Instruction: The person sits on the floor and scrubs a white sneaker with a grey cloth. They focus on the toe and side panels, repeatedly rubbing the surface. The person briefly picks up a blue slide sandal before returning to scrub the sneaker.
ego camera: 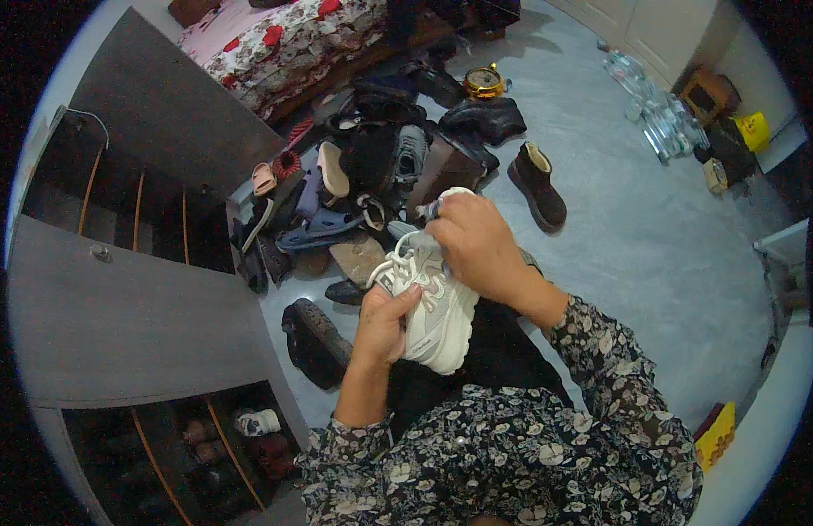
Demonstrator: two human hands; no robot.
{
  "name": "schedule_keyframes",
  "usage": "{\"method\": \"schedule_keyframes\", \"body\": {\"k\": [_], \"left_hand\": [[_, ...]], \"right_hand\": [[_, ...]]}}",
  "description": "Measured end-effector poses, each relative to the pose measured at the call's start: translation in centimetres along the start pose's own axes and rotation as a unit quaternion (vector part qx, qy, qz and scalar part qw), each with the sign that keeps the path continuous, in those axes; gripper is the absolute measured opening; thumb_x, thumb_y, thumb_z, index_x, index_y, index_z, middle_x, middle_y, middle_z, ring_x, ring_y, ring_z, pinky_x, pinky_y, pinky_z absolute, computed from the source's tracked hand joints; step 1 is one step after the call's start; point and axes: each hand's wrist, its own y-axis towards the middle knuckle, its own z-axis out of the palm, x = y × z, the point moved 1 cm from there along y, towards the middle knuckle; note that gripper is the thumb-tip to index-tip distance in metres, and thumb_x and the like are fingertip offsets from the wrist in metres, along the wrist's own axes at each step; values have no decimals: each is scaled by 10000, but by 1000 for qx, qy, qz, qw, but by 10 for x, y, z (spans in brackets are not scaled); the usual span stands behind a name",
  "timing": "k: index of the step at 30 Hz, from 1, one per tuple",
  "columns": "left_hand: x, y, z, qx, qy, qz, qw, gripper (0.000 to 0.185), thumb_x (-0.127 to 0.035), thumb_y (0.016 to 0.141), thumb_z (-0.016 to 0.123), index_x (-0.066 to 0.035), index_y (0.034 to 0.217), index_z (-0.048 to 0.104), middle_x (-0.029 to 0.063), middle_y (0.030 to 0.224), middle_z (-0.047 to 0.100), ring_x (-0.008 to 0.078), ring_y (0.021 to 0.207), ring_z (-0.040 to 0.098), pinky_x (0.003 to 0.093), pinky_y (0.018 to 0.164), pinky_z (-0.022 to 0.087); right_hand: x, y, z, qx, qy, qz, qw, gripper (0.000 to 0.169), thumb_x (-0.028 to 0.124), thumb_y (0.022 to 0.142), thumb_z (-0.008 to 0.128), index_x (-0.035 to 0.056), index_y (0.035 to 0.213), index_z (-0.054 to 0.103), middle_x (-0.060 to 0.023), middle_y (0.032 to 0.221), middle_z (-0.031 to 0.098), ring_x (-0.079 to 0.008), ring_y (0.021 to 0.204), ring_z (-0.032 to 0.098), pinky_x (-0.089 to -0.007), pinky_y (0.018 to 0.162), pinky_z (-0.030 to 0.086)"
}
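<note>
A white and grey lace-up sneaker (pixel 439 322) is held above my lap, its toe pointing toward me. My left hand (pixel 385 322) grips it from the left side, thumb across the upper near the laces (pixel 398 262). Over the heel end, my right hand (pixel 475 240) is curled around a whitish, partly hidden cloth-like thing (pixel 454 193). The right fingers touch the sneaker's collar; whether they press inside it cannot be made out. Just beyond, a heap of mixed shoes covers the floor, among them a grey sneaker (pixel 411 154) and blue clogs (pixel 324 227).
A dark ankle boot (pixel 539 187) stands right of the heap, and a black shoe (pixel 314 342) lies at my left. A shoe cabinet (pixel 137 315) with open compartments borders the left. Clear plastic bottles (pixel 669 125) lie far right. A gold-rimmed clock (pixel 484 82) rests behind the heap, near the bed (pixel 295 52).
</note>
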Motion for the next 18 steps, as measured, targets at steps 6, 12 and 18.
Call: {"method": "schedule_keyframes", "body": {"k": [6, 12, 18], "left_hand": [[6, 5, -7, 10, -18, 10, 1000, 326, -32, 895, 519, 26, 1215, 501, 118, 1104, 618, 210, 994, 613, 354, 872, 502], [10, 4, -25, 4, -23, -15, 1000, 338, -36, 901, 513, 22, 1233, 492, 115, 1168, 594, 210, 1017, 608, 354, 906, 484], [9, 2, -23, 31, -44, -46, 997, 366, -61, 904, 538, 11, 1259, 481, 108, 1191, 585, 208, 1066, 585, 371, 950, 458]], "right_hand": [[30, -31, -5, -36, 25, -41, 998, 216, 145, 674, 591, 28, 855, 581, -125, 891, 562, -332, 948, 569, -452, 830, 464], [53, -66, -3, -16, 75, -56, 995, 227, 110, 668, 647, 62, 890, 644, -99, 919, 563, -313, 1011, 574, -464, 901, 456], [36, -66, -3, 1, 60, -82, 995, 224, 120, 704, 632, 86, 925, 641, -87, 934, 563, -299, 1030, 572, -454, 916, 424]]}}
